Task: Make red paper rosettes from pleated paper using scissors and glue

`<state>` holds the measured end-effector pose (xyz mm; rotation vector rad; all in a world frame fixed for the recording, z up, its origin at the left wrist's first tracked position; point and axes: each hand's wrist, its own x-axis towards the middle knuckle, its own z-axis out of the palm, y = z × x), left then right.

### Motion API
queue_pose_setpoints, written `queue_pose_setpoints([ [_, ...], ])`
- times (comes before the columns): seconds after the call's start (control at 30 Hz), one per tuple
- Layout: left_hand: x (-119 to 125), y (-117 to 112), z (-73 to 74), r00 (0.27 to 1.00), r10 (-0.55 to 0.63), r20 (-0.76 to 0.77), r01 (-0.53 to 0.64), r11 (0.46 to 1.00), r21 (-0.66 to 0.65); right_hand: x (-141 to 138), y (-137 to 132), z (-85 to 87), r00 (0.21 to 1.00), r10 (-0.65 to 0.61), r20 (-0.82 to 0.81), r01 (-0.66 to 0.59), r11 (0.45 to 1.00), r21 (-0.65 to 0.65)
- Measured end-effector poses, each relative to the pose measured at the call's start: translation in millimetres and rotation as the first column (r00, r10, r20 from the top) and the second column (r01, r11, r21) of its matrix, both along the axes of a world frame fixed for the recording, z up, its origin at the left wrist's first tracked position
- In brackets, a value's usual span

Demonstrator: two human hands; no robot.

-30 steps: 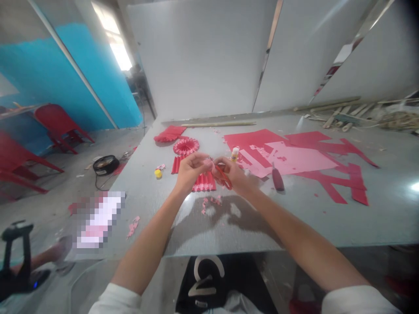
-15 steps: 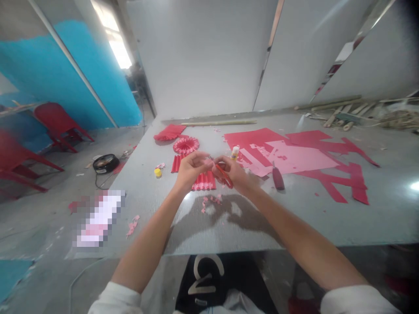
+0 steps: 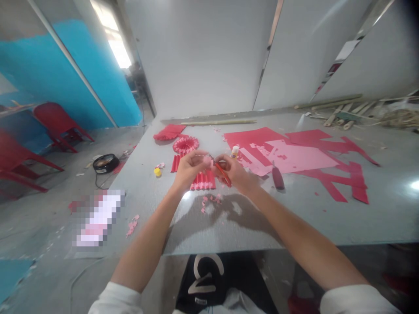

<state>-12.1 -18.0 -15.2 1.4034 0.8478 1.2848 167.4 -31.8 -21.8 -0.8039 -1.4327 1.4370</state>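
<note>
My left hand (image 3: 190,168) pinches a small pink paper piece (image 3: 207,161) above the grey table (image 3: 229,218). Close to its right, my right hand (image 3: 233,171) grips red-handled scissors (image 3: 222,172) whose tip points at the pink piece. Under both hands lies a pleated red paper strip (image 3: 203,181). Small pink scraps (image 3: 211,200) lie on the table just in front of the hands.
A red paper rosette (image 3: 185,144) and folded red fans (image 3: 168,132) lie behind my hands. A glue bottle (image 3: 234,152), a yellow cap (image 3: 157,172), a dark-handled knife (image 3: 278,178) and red and pink sheets (image 3: 294,157) sit to the right. Red chairs (image 3: 59,124) stand at left.
My hands have stayed together and shifted only slightly; the pink piece now shows more plainly between my left fingers. A person's leg and a dark object at lower left have left the view.
</note>
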Motion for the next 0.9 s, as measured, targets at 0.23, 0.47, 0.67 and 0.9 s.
queue_pose_setpoints([
  [0.23,-0.7,-0.4,1.5,1.0,0.006,-0.013,-0.006,1.0,0.008,3.2,1.8,-0.1,1.0,0.003,0.016,-0.003,1.0,0.002],
  [0.47,-4.6,2.5,1.6,1.0,0.004,-0.022,-0.003,0.999,0.041,5.9,3.4,-2.8,0.999,0.018,0.045,-0.018,1.0,-0.004],
  [0.67,-3.2,2.8,0.3,0.999,0.036,0.008,-0.036,0.999,0.038,6.0,2.6,-0.4,0.998,0.011,0.061,-0.012,1.0,0.012],
  [0.9,1.2,-0.3,1.4,0.998,0.055,0.019,-0.056,0.998,0.025,5.4,1.1,1.8,0.998,0.02,0.052,-0.02,1.0,0.007],
])
